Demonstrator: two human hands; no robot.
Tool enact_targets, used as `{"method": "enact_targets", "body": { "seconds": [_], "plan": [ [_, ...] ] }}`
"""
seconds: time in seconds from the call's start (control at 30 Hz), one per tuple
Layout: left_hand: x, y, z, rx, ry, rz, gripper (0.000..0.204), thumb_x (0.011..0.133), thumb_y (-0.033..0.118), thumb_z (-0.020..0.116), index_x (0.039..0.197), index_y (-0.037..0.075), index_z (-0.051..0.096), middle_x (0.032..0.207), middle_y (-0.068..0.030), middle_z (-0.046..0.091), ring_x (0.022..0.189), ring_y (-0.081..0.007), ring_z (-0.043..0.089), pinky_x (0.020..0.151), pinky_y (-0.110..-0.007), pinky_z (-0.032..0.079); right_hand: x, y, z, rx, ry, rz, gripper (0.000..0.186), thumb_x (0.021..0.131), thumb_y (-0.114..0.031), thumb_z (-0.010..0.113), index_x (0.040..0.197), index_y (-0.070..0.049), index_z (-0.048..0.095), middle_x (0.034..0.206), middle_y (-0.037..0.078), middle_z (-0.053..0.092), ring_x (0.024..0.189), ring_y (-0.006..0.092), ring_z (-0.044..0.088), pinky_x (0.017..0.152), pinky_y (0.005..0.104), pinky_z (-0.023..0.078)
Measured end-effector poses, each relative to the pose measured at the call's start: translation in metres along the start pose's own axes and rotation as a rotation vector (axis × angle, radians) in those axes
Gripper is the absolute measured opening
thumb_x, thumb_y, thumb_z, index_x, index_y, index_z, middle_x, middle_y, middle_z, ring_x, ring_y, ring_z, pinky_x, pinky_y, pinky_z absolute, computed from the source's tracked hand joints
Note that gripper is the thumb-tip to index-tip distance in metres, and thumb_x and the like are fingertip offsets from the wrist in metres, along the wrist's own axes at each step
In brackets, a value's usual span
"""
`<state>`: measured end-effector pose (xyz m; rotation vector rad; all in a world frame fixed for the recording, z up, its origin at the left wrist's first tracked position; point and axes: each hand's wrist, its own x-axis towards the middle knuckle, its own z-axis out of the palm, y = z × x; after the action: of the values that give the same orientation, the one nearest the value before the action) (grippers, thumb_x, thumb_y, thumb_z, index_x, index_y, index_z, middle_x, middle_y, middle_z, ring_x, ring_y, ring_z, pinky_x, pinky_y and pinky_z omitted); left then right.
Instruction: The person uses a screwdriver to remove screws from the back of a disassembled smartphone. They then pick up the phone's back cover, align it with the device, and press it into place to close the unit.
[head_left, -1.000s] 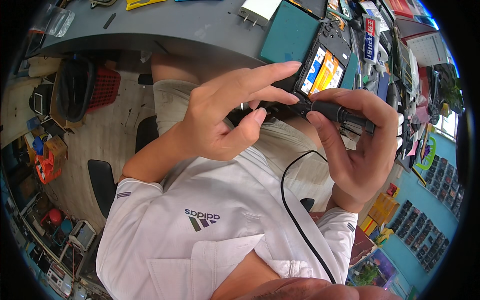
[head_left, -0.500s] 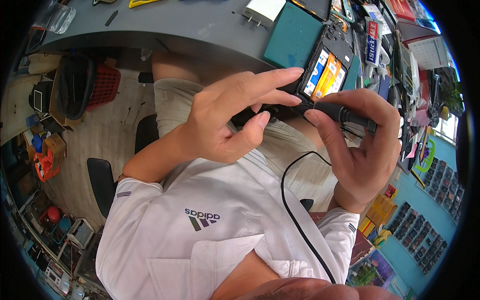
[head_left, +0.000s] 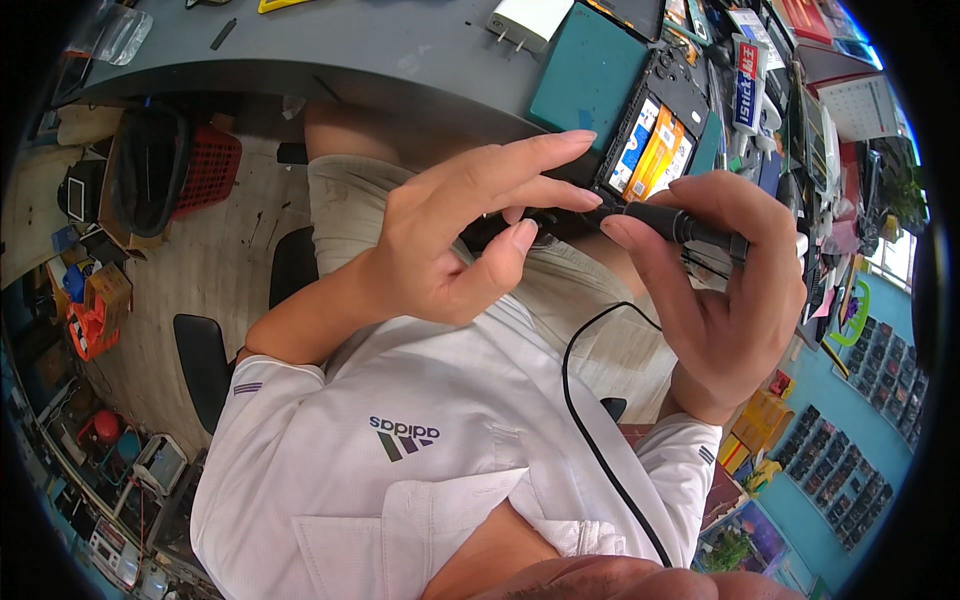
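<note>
My right hand (head_left: 745, 300) pinches a black cylindrical tool (head_left: 660, 220) between thumb and fingers, its narrow end pointing left. My left hand (head_left: 440, 235) is opposite, index finger stretched out and the other fingers curved round a dark piece (head_left: 545, 218) that is mostly hidden behind them. The left middle fingertip comes close to the tool's narrow end; whether they touch I cannot tell. Just beyond the hands lies an opened phone (head_left: 655, 150) with its battery and orange flex cable showing, on a green mat (head_left: 590, 75).
On the grey desk (head_left: 400, 50) stands a white charger plug (head_left: 527, 20). A glue tube (head_left: 747, 85) and crowded tools fill the right side. A black cable (head_left: 568, 380) hangs across my shirt. A red basket (head_left: 208, 170) and a chair armrest (head_left: 203, 365) are at left.
My right hand and the tool have shifted very slightly, the thumb moving a little left. The left hand keeps nearly the same pose, its thumb slightly lower.
</note>
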<state>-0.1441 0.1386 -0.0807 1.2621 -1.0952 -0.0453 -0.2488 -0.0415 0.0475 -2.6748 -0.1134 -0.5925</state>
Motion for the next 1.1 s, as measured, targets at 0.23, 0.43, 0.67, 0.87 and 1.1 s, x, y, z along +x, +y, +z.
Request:
{"method": "enact_targets", "body": {
  "seconds": [0.23, 0.43, 0.67, 0.87, 1.1],
  "plan": [
    [-0.005, 0.002, 0.005, -0.064, 0.043, -0.106, 0.062, 0.089, -0.007, 0.052, 0.15, -0.01, 0.042, 0.119, -0.0233, 0.076, 0.093, -0.0191, 0.072, 0.077, -0.03, 0.054, 0.009, 0.001, 0.0, -0.065, -0.044, -0.051, 0.049, 0.073, -0.01, 0.098, 0.108, 0.002, 0.065, 0.093, 0.009, 0.074, 0.076, 0.0168, 0.072, 0.071, 0.0278, 0.057],
    [-0.018, -0.002, 0.028, -0.171, 0.28, -0.284, 0.037, 0.091, 0.002, 0.065, 0.126, 0.0, 0.055, 0.095, -0.0056, 0.068, 0.081, -0.0097, 0.058, 0.071, -0.024, 0.044, 0.02, 0.007, -0.006, 0.046, -0.11, -0.122, 0.043, 0.078, -0.003, 0.092, 0.11, 0.003, 0.065, 0.095, 0.011, 0.074, 0.081, 0.0189, 0.073, 0.074, 0.0279, 0.057],
    [-0.008, -0.005, 0.063, -0.411, 0.139, -0.563, 0.027, 0.096, 0.02, 0.078, 0.09, -0.002, 0.064, 0.071, -0.002, 0.062, 0.066, -0.0045, 0.051, 0.056, -0.028, 0.043, 0.019, -0.003, -0.006, 0.019, -0.14, 0.011, 0.038, 0.079, -0.001, 0.089, 0.108, 0.004, 0.064, 0.095, 0.012, 0.074, 0.086, 0.0204, 0.072, 0.081, 0.0304, 0.056],
    [-0.003, -0.006, 0.073, -0.45, 0.148, -0.587, 0.031, 0.105, 0.025, 0.067, 0.094, -0.003, 0.069, 0.067, -0.0012, 0.062, 0.065, -0.003, 0.051, 0.055, -0.029, 0.044, 0.022, 0.009, -0.003, 0.024, -0.076, -0.133, 0.037, 0.076, -0.002, 0.092, 0.101, 0.002, 0.066, 0.09, 0.009, 0.072, 0.078, 0.0163, 0.07, 0.073, 0.0276, 0.055],
    [-0.002, 0.006, 0.065, -0.54, 0.083, -0.636, 0.034, 0.112, 0.029, 0.058, 0.112, -0.002, 0.07, 0.092, -0.0028, 0.072, 0.088, -0.0077, 0.065, 0.078, -0.026, 0.054, 0.018, -0.017, -0.01, -0.081, -0.169, 0.143, 0.033, 0.079, 0.001, 0.089, 0.103, 0.002, 0.066, 0.093, 0.01, 0.073, 0.082, 0.0165, 0.069, 0.077, 0.0276, 0.054]
  ]
}}
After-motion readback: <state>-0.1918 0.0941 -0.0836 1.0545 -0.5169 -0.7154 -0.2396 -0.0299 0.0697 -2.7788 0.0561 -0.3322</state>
